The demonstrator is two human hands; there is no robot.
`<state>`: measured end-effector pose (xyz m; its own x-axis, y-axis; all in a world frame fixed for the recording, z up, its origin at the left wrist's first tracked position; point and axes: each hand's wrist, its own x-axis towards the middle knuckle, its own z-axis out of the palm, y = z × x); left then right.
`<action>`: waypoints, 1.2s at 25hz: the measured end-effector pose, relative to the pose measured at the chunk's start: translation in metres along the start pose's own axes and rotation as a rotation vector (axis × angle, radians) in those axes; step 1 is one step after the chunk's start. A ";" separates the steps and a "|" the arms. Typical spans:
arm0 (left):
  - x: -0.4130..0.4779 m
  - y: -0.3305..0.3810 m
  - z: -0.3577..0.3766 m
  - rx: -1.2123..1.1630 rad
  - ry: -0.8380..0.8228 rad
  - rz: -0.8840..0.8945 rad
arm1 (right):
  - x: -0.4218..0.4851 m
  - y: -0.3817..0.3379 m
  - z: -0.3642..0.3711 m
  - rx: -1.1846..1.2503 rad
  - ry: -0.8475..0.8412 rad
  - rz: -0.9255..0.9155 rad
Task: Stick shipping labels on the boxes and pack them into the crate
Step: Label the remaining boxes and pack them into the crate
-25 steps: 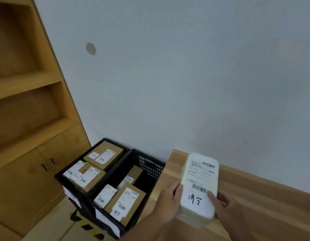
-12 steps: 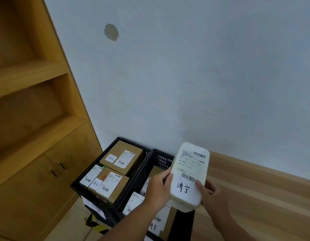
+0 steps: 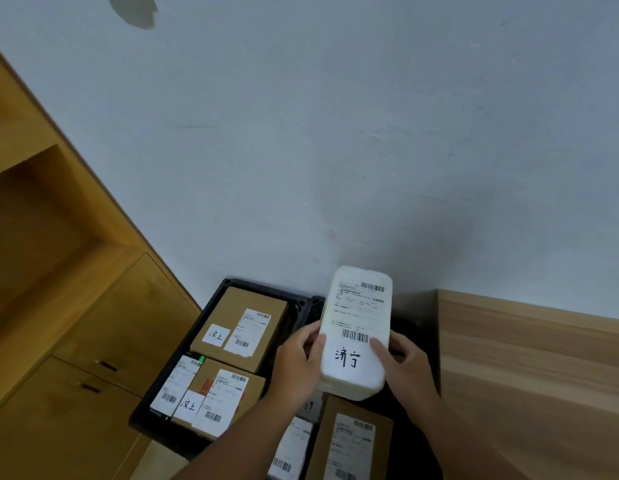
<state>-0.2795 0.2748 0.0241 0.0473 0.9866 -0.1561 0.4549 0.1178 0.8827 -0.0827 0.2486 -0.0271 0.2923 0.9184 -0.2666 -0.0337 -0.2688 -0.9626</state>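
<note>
1. The white box [image 3: 356,327] is held in the air above the right crate [image 3: 316,304]. Its long side runs 12 to 6, and its label [image 3: 360,306] and handwritten tag [image 3: 348,358] face up.
2. The left hand [image 3: 296,365] grips the box's 9 o'clock edge, fingers and thumb curled onto it.
3. The right hand [image 3: 410,368] grips the 3 o'clock edge, thumb on top by the tag, fingers curled round the side.
4. In the right crate, at 6 o'clock of the white box, lies a labelled brown box [image 3: 353,441]. A white parcel [image 3: 290,448] lies just beside it at 9 o'clock.
5. The left crate [image 3: 145,422] touches the right crate at 9 o'clock and holds labelled boxes [image 3: 238,320].
6. A table [image 3: 530,375] stands at 3 o'clock, a cabinet [image 3: 76,341] at 9 o'clock and a wall [image 3: 336,133] at 12.
</note>
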 end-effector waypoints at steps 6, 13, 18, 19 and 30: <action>0.051 -0.047 -0.010 -0.014 -0.018 -0.038 | 0.043 0.025 0.035 -0.075 -0.008 0.029; 0.113 -0.173 0.009 0.011 0.002 -0.124 | 0.106 0.134 0.093 -0.122 -0.014 0.115; 0.128 -0.233 0.028 0.075 -0.069 -0.141 | 0.115 0.193 0.109 -0.162 0.033 0.153; 0.127 -0.238 0.031 0.073 -0.077 -0.157 | 0.113 0.200 0.110 -0.159 0.036 0.169; 0.131 -0.248 0.041 0.487 -0.266 -0.049 | 0.129 0.222 0.125 -0.361 -0.032 0.218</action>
<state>-0.3490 0.3704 -0.2332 0.2103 0.9114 -0.3538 0.8177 0.0344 0.5747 -0.1721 0.3439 -0.2811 0.2858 0.8358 -0.4687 0.2474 -0.5369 -0.8065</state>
